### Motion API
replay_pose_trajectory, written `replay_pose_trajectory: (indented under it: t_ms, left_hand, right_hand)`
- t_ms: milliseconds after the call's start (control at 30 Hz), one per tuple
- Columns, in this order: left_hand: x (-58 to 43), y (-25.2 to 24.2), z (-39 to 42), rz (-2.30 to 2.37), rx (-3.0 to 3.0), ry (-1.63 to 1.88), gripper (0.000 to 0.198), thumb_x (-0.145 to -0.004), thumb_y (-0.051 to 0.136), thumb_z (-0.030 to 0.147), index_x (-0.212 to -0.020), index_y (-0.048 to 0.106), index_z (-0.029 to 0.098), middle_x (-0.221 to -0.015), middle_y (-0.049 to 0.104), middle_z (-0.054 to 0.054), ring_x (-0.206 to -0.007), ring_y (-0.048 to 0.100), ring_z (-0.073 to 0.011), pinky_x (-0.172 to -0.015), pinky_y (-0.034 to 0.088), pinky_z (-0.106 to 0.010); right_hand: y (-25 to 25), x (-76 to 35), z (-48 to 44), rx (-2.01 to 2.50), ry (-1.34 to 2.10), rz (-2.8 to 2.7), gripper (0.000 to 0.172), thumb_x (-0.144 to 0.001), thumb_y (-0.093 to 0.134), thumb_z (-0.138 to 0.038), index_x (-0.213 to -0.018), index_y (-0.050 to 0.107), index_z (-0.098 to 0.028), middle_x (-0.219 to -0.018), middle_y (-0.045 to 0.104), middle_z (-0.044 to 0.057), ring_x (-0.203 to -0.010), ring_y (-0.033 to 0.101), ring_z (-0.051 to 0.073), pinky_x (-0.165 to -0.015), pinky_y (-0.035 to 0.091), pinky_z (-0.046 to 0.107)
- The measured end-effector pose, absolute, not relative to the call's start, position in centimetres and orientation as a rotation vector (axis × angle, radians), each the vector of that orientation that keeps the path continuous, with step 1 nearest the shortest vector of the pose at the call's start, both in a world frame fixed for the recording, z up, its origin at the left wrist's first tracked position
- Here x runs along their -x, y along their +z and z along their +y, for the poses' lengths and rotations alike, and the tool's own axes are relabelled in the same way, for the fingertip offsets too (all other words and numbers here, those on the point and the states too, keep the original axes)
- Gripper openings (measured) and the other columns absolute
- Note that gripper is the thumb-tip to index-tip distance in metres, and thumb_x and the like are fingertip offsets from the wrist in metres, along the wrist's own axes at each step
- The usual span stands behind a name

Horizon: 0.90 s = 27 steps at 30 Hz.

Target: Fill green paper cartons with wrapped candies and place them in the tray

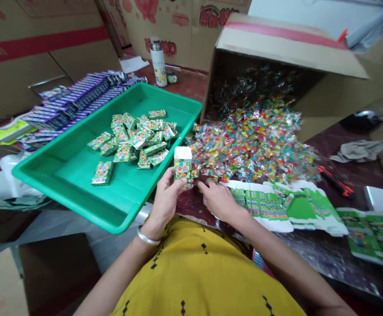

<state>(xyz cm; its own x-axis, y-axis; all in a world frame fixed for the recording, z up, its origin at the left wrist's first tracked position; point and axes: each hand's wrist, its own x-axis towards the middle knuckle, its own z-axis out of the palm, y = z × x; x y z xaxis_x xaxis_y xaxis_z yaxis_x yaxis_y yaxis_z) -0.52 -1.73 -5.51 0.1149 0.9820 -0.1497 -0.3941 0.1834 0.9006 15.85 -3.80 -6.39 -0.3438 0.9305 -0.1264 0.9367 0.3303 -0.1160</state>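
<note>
My left hand (167, 193) is closed around a small green candy box (182, 167), held upright with its white top flap raised. Just right of it, at the near edge of a heap of clear candy packets (244, 145), is my right hand (218, 197). Its fingers are bent and drawn together among the nearest packets; what lies between them is hidden. Flat green-and-white printed cartons (267, 206) lie by my right forearm. To the left, a green plastic tray (69, 184) holds several filled-looking green boxes (140, 138).
A large cardboard box (277, 41) lies on its side behind the packets. Purple boxes (79, 98) are stacked beyond the tray. A flask (158, 63) stands at the back. At the right lie a red-and-black cutter (336, 182), a grey cloth (358, 150) and green printed sheets (372, 237).
</note>
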Motion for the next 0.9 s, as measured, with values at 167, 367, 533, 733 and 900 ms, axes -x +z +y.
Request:
replay_pose_trajectory:
  t_ms: [167, 367, 533, 733, 900]
  left_hand:
    - [1.0, -6.8, -1.9, 1.078, -1.091, 1.131, 0.047, -0.084, 0.066, 0.031, -0.127, 0.051, 0.021, -0.121, 0.064, -0.009, -0.101, 0.064, -0.0220, -0.079, 0.057, -0.032]
    - [0.9, -6.5, -2.0, 1.150, -1.422, 0.903, 0.036, -0.091, 0.057, 0.038, -0.121, 0.063, 0.020, -0.116, 0.070, -0.007, -0.103, 0.065, -0.0241, -0.090, 0.050, -0.034]
    - [0.1, -5.8, -2.5, 1.056, -1.486, 0.839, 0.033, -0.092, 0.057, 0.038, -0.117, 0.067, 0.020, -0.116, 0.072, -0.005, -0.106, 0.064, -0.0244, -0.094, 0.047, -0.034]
    - [-0.6, -5.3, -3.3, 0.979, -1.459, 0.858, 0.032, -0.092, 0.058, 0.034, -0.119, 0.066, 0.018, -0.116, 0.071, -0.006, -0.103, 0.066, -0.0222, -0.091, 0.049, -0.031]
    - [-1.1, -5.3, -3.4, 0.989, -1.448, 0.866, 0.030, -0.090, 0.060, 0.031, -0.117, 0.067, 0.018, -0.117, 0.071, -0.006, -0.103, 0.066, -0.0223, -0.090, 0.050, -0.031]
  right_hand:
    - [-5.5, -18.0, -2.7, -2.058, -0.625, 2.744, 0.009, -0.091, 0.056, -0.022, -0.091, 0.065, -0.021, -0.090, 0.067, 0.005, -0.076, 0.066, 0.020, -0.070, 0.052, 0.032]
    - [-0.9, -20.3, -2.2, -2.730, -1.263, 2.996, 0.020, -0.086, 0.068, -0.024, -0.106, 0.064, -0.023, -0.099, 0.070, 0.002, -0.092, 0.069, 0.017, -0.080, 0.057, 0.029]
    - [0.8, -20.0, -1.6, -2.506, -1.055, 3.152, 0.012, -0.088, 0.066, -0.021, -0.098, 0.071, -0.023, -0.096, 0.074, 0.001, -0.086, 0.070, 0.015, -0.083, 0.057, 0.031]
    - [-0.1, -19.1, -1.7, -2.493, -0.554, 3.208, 0.007, -0.088, 0.064, -0.019, -0.086, 0.070, -0.022, -0.083, 0.072, -0.001, -0.074, 0.067, 0.014, -0.074, 0.054, 0.030]
    - [-0.3, -19.2, -2.2, -2.525, -0.175, 3.290, 0.008, -0.089, 0.063, -0.017, -0.087, 0.068, -0.023, -0.084, 0.071, 0.002, -0.077, 0.064, 0.017, -0.075, 0.052, 0.034]
